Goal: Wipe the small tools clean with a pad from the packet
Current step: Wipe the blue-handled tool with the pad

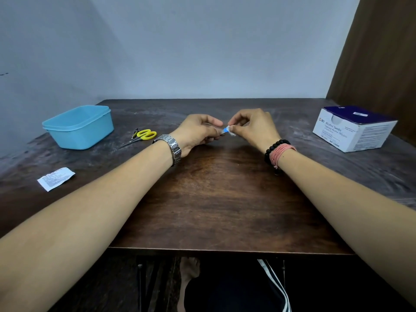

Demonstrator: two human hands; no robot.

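Two hands meet over the middle of the dark wooden table (220, 199), lifted just off its surface. The left hand (198, 134), a metal watch (172, 147) at its wrist, has its fingers curled round a small tool (224, 131); only a blue tip pokes out, so what kind of tool it is cannot be told. The right hand (254, 129), with a bead bracelet (273, 149) and pink thread at the wrist, pinches a white pad (230, 131) between thumb and fingertips, and the pad is touching that blue tip.

Off to the left, yellow-handled scissors (145, 135) lie flat beside another small dark tool (135, 133), both just right of a light blue plastic tub (78, 126). Nearer the table's left edge lies a torn white packet (56, 178), flat and well apart from the hands. Far right sits a white and navy box of alcohol swabs (353, 129).
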